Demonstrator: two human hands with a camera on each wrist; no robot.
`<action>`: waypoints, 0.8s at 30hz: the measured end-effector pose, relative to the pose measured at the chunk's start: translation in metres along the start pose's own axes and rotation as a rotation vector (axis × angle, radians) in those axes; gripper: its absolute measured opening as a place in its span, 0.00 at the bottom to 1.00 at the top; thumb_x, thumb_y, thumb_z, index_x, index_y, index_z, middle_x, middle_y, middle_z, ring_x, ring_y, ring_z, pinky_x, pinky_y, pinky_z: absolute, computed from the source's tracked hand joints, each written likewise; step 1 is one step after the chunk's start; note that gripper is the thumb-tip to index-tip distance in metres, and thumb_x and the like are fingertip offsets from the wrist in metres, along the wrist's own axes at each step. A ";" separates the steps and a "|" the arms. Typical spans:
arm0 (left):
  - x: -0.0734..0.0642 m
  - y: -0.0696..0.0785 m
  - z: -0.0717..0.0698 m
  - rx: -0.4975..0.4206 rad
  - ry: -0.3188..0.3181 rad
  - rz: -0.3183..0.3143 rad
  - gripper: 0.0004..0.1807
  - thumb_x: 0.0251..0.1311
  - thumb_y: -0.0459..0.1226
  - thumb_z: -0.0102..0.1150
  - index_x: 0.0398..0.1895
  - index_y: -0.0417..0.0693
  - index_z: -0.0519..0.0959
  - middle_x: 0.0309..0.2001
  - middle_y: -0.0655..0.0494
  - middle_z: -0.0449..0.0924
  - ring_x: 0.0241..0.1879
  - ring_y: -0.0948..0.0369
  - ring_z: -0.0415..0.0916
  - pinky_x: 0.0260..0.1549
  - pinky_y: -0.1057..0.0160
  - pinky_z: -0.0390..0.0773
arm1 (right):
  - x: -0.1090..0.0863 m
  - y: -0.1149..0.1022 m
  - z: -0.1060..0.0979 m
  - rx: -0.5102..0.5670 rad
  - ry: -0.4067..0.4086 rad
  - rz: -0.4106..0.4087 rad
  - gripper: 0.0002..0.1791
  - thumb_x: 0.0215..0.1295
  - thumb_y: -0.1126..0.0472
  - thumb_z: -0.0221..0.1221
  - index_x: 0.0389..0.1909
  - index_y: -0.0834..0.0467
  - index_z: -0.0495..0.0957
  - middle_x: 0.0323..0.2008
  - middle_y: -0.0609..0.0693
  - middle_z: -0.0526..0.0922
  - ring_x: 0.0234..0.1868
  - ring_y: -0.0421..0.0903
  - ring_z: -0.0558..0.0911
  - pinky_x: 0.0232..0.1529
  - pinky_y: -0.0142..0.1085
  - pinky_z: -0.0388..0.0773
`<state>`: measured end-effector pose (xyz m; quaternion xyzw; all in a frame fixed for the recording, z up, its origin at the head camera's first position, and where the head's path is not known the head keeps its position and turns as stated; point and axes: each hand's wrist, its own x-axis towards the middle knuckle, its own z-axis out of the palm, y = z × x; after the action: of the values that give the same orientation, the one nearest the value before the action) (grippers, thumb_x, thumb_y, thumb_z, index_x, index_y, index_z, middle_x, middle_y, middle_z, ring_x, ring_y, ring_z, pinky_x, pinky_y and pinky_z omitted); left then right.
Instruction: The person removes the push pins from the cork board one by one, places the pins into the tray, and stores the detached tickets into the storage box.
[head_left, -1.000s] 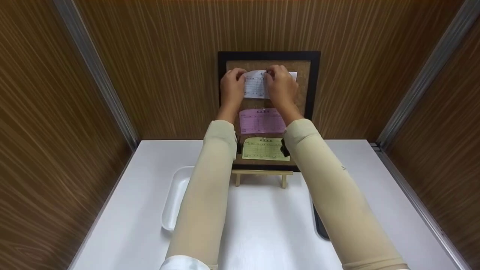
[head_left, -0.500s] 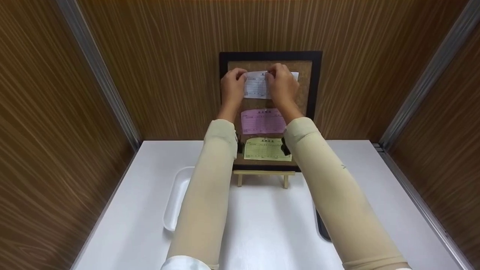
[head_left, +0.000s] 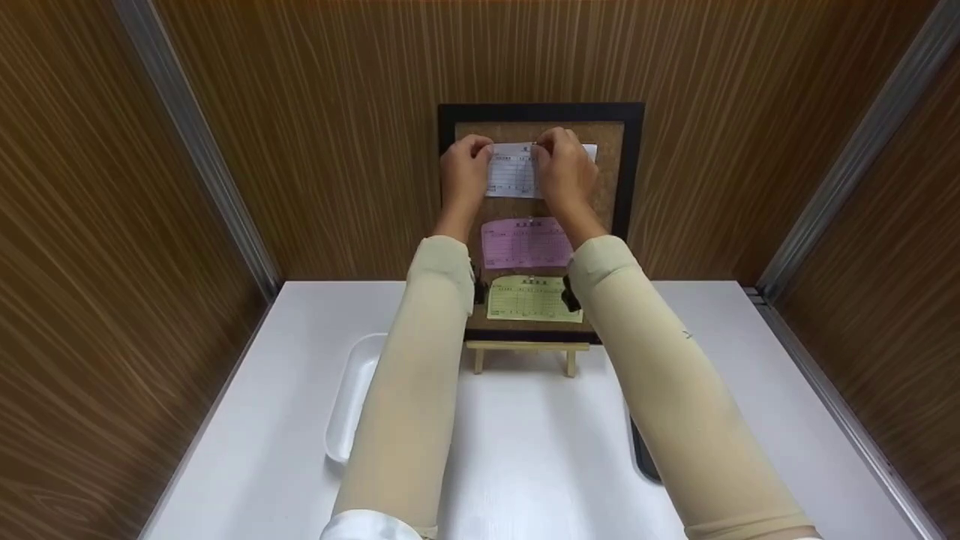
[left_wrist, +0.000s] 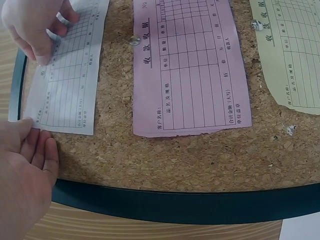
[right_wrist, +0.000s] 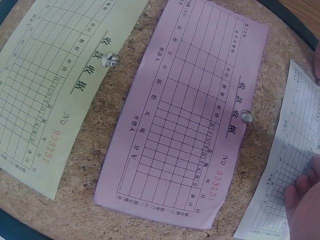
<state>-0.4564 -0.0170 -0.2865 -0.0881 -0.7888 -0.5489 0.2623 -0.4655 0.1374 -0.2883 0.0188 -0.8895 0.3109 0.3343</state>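
Keeping the white receipt (head_left: pixel 512 171) level should help; the left hand (head_left: pixel 463 178) pinches its corner; the right hand's (head_left: pixel 568 172) grip cannot be told.

Three receipts (head_left: pixel 525 244) on the corkboard (left_wrist: pixel 175 160)

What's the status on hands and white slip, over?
Left hand pinches top-left corner of white slip; right hand at its top edge. White slip against corkboard, above pink slip. No obstruction visible.
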 end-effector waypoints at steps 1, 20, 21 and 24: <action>0.000 0.000 0.000 0.008 0.003 -0.001 0.10 0.73 0.35 0.55 0.47 0.41 0.84 0.45 0.49 0.85 0.41 0.62 0.76 0.44 0.67 0.75 | 0.000 0.000 0.000 0.001 0.000 -0.003 0.09 0.73 0.51 0.59 0.46 0.49 0.81 0.46 0.46 0.83 0.49 0.45 0.82 0.50 0.47 0.76; 0.001 0.001 0.001 -0.013 0.001 -0.029 0.10 0.72 0.35 0.56 0.46 0.40 0.84 0.44 0.49 0.85 0.41 0.62 0.76 0.44 0.67 0.75 | 0.000 -0.001 -0.001 -0.004 -0.009 0.041 0.10 0.72 0.49 0.59 0.47 0.49 0.81 0.48 0.46 0.83 0.50 0.46 0.82 0.53 0.50 0.75; 0.001 0.001 0.001 -0.015 0.001 -0.030 0.10 0.72 0.35 0.56 0.46 0.40 0.84 0.44 0.49 0.85 0.41 0.62 0.76 0.44 0.67 0.75 | 0.000 -0.001 -0.001 -0.006 -0.009 0.045 0.10 0.72 0.49 0.59 0.47 0.49 0.81 0.48 0.46 0.83 0.50 0.47 0.82 0.53 0.50 0.75; 0.000 0.001 0.002 -0.023 -0.003 -0.034 0.10 0.73 0.35 0.55 0.47 0.40 0.84 0.45 0.49 0.85 0.41 0.62 0.76 0.44 0.67 0.75 | 0.001 -0.001 -0.002 -0.007 -0.009 0.056 0.11 0.72 0.49 0.59 0.46 0.49 0.81 0.48 0.46 0.83 0.50 0.47 0.82 0.53 0.50 0.75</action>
<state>-0.4562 -0.0151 -0.2860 -0.0783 -0.7841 -0.5624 0.2506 -0.4648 0.1376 -0.2860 -0.0057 -0.8923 0.3170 0.3214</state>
